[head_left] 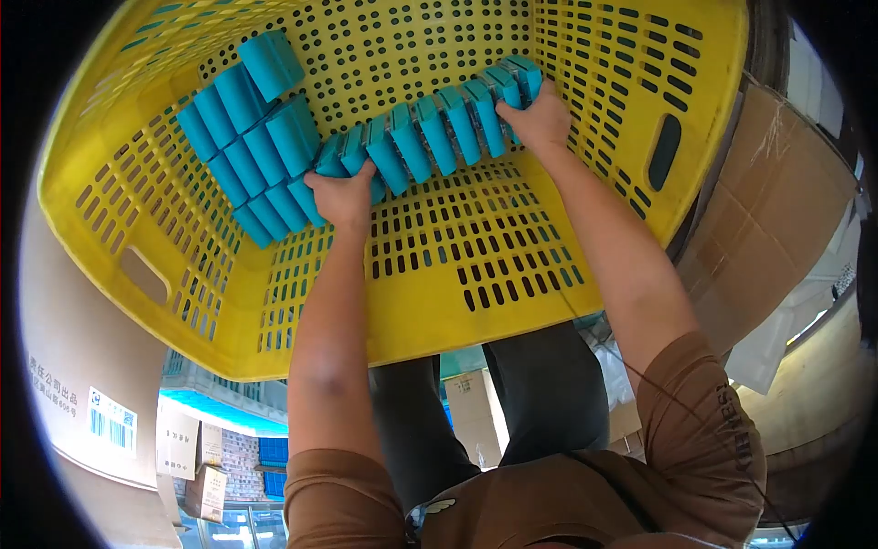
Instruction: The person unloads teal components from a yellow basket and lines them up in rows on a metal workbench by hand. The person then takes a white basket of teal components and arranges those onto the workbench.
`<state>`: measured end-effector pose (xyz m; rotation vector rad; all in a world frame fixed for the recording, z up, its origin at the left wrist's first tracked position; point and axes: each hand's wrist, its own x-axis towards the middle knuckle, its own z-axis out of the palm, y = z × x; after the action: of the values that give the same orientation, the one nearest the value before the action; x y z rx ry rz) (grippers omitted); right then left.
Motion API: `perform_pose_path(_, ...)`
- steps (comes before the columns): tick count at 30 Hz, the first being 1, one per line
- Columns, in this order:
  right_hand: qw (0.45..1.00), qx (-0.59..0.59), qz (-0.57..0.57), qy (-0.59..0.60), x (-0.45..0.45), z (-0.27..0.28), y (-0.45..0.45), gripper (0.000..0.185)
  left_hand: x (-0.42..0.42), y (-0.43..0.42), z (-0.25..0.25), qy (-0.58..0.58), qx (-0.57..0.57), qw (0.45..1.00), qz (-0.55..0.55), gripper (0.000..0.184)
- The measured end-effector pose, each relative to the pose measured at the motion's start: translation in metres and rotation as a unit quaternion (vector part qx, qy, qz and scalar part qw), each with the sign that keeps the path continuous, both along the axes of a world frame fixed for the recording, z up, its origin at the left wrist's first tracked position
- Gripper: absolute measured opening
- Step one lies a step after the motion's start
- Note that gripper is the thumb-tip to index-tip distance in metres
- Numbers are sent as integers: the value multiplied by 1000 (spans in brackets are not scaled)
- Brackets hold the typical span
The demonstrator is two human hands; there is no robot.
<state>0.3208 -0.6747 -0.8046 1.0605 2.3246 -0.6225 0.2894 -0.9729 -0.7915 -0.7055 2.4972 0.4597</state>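
Inside a big yellow perforated plastic crate point(412, 343), a row of teal plastic pieces point(434, 133) stands side by side. At the row's left end is my left hand point(343, 194), its fingers closed around the end pieces. My right hand point(540, 119) grips the opposite end near the crate's right wall. The row is squeezed between both hands, and some fingers are hidden behind it. More teal pieces point(247, 160) are stacked in rows against the crate's left side, one sitting higher than the others point(271, 64).
A large cardboard box point(69, 357) with a printed label stands at the left. Flattened brown cardboard point(768, 220) leans beyond the crate's right side. My legs point(549, 393) are below the crate's near rim. Blue crates point(273, 453) show at the lower left.
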Motion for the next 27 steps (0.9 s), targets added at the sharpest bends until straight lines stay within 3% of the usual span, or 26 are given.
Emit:
perform_pose_path(7, 999, 8, -41, 7, 5, 38, -5, 71, -1, 3, 25, -4, 13, 1000, 16, 106)
perform_pose_path(11, 997, 15, -42, 69, 5, 82, -5, 68, -8, -1, 74, 15, 29, 999, 22, 101)
perform_pose_path(15, 990, 7, -62, 124, -2, 156, -16, 69, -19, -5, 153, 127, 63, 989, 40, 92)
perform_pose_path(19, 974, -5, -75, 212, -17, 263, -36, 74, -32, -24, 255, 118, 54, 989, 70, 89)
perform_pose_path(22, 957, -23, -92, 276, -25, 361, -50, 74, -37, -34, 352, 211, 79, 973, 57, 87)
perform_pose_path(24, 961, -1, -104, 257, -32, 443, -61, 78, -44, -50, 418, 273, 91, 958, 16, 85)
perform_pose_path(27, 919, -27, -129, 373, -24, 560, -70, 81, -48, -68, 514, 378, 153, 912, -36, 81)
